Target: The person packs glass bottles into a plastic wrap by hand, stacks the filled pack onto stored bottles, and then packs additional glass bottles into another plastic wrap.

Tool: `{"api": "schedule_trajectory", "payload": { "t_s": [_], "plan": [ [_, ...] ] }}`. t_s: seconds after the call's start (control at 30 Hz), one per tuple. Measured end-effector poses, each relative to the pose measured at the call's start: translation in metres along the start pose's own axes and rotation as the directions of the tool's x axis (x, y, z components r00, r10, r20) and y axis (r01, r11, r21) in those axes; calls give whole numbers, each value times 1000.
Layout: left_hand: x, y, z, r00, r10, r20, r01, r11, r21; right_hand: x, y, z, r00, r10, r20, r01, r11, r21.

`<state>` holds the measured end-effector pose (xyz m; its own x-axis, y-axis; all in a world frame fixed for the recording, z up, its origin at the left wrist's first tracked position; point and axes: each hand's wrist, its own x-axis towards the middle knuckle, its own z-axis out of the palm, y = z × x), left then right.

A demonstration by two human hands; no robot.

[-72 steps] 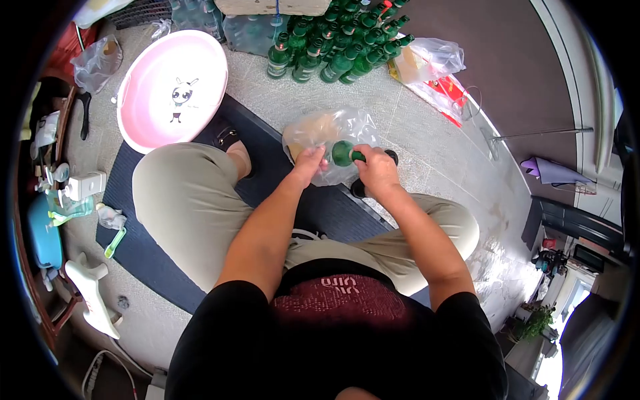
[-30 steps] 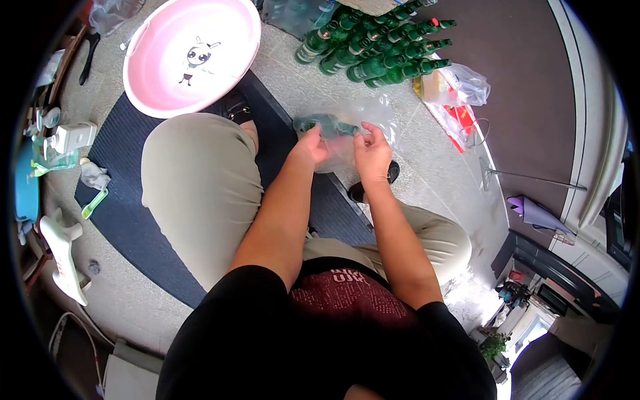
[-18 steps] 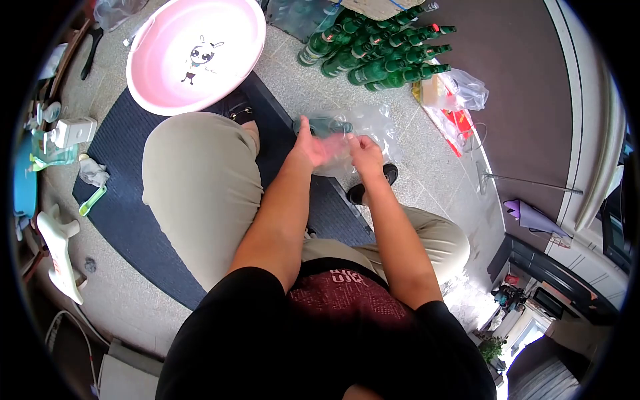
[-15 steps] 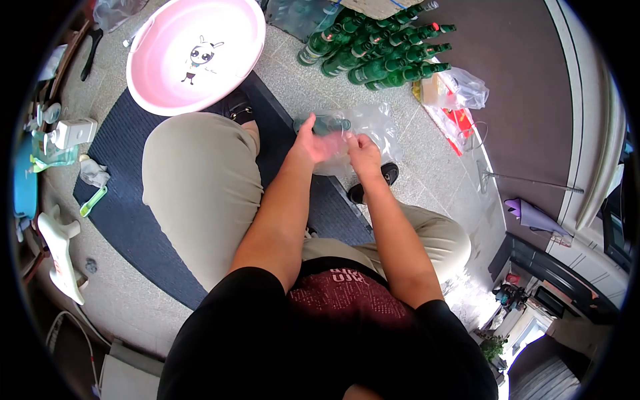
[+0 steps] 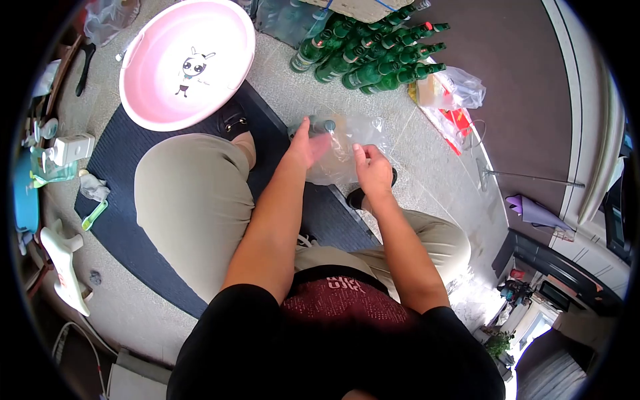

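A clear plastic bag spreads out in front of me, between and beyond my hands. A greenish bottle lies in or under the film, partly hidden; I cannot tell which. My left hand is at the bag's left side, thumb raised and fingers stretched toward the right, looking pinkish and blurred against the plastic. At the bag's right edge is my right hand, its fingers curled and the thumb near the forefinger, seemingly gripping the film.
Several green glass bottles stand together at the back, beside a clear plastic crate. A pink basin with a cartoon rabbit is at upper left. A dark ribbed mat lies under my legs. Bottles and a brush are at far left.
My hands have moved apart, the right one shifting right and down toward me. The bag looks spread wider between them, and the bottle shows less of its length.
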<state>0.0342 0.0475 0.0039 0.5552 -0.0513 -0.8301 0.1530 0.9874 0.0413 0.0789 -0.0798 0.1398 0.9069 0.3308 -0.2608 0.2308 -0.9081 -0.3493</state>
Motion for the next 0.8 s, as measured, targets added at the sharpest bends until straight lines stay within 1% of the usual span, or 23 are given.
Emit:
{"api": "schedule_trajectory", "payload": {
  "t_s": [0.03, 0.1, 0.13, 0.17, 0.2, 0.23, 0.27, 0.3, 0.33, 0.37, 0.4, 0.43, 0.47, 0.5, 0.53, 0.6, 0.63, 0.67, 0.7, 0.73, 0.77, 0.8],
  "plan": [
    [-10, 6, 3, 1000, 0, 0, 0, 1000, 3, 4, -1, -10, 994, -50, -99, 50, 999, -6],
    [-28, 19, 3, 991, -102, -90, 93, 991, -97, 39, 5, -20, 966, -144, -215, 153, 988, 25],
    [-13, 12, -17, 990, -101, -93, 92, 991, -92, 62, 4, -24, 966, -156, -208, 170, 984, 53],
    [15, -1, -50, 998, -46, 45, 50, 996, -80, 85, -2, -26, 965, -167, -203, 187, 979, 85],
    [30, -8, -70, 983, 7, 183, 6, 997, -72, 106, -13, -27, 966, -178, -185, 188, 982, 34],
    [29, -12, -73, 989, 3, 147, 12, 994, -107, 128, -25, -27, 968, -190, -165, 190, 982, -17],
    [30, -11, -72, 990, 5, 139, 9, 995, -101, 150, -36, -24, 979, -169, -117, 161, 984, -78],
    [30, -13, -72, 991, 1, 134, 5, 999, -45, 169, -47, -17, 987, -146, -66, 135, 981, -142],
    [29, -15, -72, 992, -6, 127, 5, 1000, 9, 187, -56, -7, 988, -142, -55, 134, 982, -136],
    [20, -11, -63, 998, -9, 60, 10, 1000, -20, 202, -65, 4, 995, -102, -20, 98, 981, -167],
    [22, -12, -65, 999, -11, 49, 12, 1000, -25, 213, -70, 13, 998, -64, 14, 65, 978, -200],
    [23, -12, -66, 1000, -9, 14, 9, 1000, 18, 222, -70, 24, 997, -67, 26, 70, 977, -199],
    [24, -10, -68, 1000, -4, -19, 5, 998, 64, 228, -69, 35, 998, -65, -21, 61, 989, -135],
    [27, -12, -71, 1000, -2, -24, 3, 998, 61, 228, -70, 41, 996, -57, -69, 52, 996, -69],
    [28, -14, -74, 1000, -8, -29, 10, 998, 56, 227, -67, 43, 996, -58, -65, 54, 996, -67],
    [30, -15, -76, 999, -14, -30, 16, 998, 57, 220, -55, 36, 986, -135, -101, 126, 988, -92],
    [30, -16, -76, 999, -16, -37, 19, 997, 81, 210, -49, 29, 962, -205, -178, 194, 978, -77],
    [30, -18, -75, 999, -18, -42, 22, 995, 101, 202, -42, 17, 961, -212, -178, 199, 976, -88],
    [28, -19, -72, 999, -20, -35, 23, 995, 94, 185, -42, -3, 949, -236, -212, 222, 971, -88],
    [26, -19, -67, 999, -28, -36, 34, 984, 175, 162, -44, -29, 936, -264, -234, 255, 964, -67],
    [24, -21, -63, 999, -38, -38, 46, 966, 256, 145, -38, -51, 898, -328, -295, 319, 944, -78],
    [26, -24, -63, 999, -42, -28, 48, 967, 252, 119, -42, -81, 876, -349, -334, 351, 935, -56]
  ]
}}
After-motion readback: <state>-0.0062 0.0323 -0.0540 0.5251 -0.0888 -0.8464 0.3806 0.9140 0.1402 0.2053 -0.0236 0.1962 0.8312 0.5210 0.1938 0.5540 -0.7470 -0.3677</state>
